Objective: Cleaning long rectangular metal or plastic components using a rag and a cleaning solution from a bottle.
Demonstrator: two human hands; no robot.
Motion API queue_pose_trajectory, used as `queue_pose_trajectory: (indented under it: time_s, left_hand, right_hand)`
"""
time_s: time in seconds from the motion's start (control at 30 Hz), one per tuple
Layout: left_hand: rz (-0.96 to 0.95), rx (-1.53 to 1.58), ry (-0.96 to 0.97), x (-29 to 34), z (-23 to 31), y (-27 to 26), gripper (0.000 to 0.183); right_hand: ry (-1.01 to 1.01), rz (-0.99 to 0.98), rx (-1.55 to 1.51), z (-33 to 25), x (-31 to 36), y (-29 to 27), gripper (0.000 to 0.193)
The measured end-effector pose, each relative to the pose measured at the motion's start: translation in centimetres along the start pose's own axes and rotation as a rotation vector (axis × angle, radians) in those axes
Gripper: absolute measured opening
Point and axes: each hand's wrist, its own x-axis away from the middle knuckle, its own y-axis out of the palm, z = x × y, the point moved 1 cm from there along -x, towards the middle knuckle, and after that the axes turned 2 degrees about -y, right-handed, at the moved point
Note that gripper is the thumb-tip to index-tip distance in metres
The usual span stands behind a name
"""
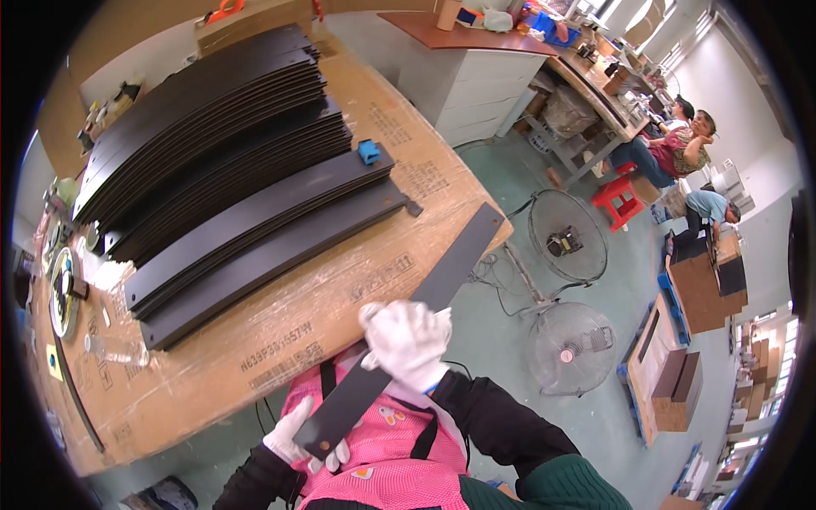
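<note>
A long, flat black strip (455, 259) with a hole near each end slants across the front of my pink apron, its far end over the table corner. My left hand (297, 435), in a white glove, grips the near end, with fingertips showing past its edge. Around the middle of the strip my right hand (408, 338), also white-gloved, is closed; whether a cloth lies under it I cannot tell. Beyond my hands, a low pile of similar strips (263, 263) lies on the table, beside taller stacks of black strips (212, 110).
Brown cardboard (374, 280) covers the table. A small blue object (369, 151) sits on the low pile. At the left are a clear plastic bottle (117, 350) and a round dish (64, 293). To the right stand two fans (568, 350), a red stool (618, 202) and several people.
</note>
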Motion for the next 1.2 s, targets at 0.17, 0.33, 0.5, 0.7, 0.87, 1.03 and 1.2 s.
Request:
queue_pose_trajectory:
  time_s: [0.17, 0.33, 0.5, 0.7, 0.87, 1.03, 1.2]
  left_hand:
    - [0.255, 0.508, 0.226, -1.7, 0.8, -0.1, 0.102]
    - [0.316, 0.092, 0.181, 0.3, 2.2, 3.5, 0.081]
    - [0.067, -0.121, 0.126, 0.1, 5.4, 5.3, 0.094]
    - [0.011, -0.15, 0.197, 1.0, 5.0, 3.0, 0.091]
    - [0.157, -0.087, 0.05, 1.5, 4.7, 4.8, 0.091]
    - [0.099, -0.177, 0.122, 1.8, 4.3, 3.4, 0.107]
    - [0.172, 0.119, 0.186, 1.4, 5.0, 3.7, 0.107]
  right_hand:
    - [-0.282, -0.095, -0.572, -11.3, 3.0, -4.3, 0.031]
    - [-0.477, -0.26, -0.713, -8.7, 0.6, -5.4, 0.032]
    - [0.097, -0.014, -0.193, 10.1, -1.4, 1.4, 0.016]
    - [-0.299, -0.137, -0.31, -7.6, -0.9, -4.1, 0.016]
    - [-0.505, -0.095, -0.5, -9.1, 1.5, -3.8, 0.03]
    - [-0.181, -0.128, -0.207, -3.2, -2.3, -2.9, 0.035]
    - [-0.491, -0.074, -0.354, -14.0, 1.3, -3.6, 0.034]
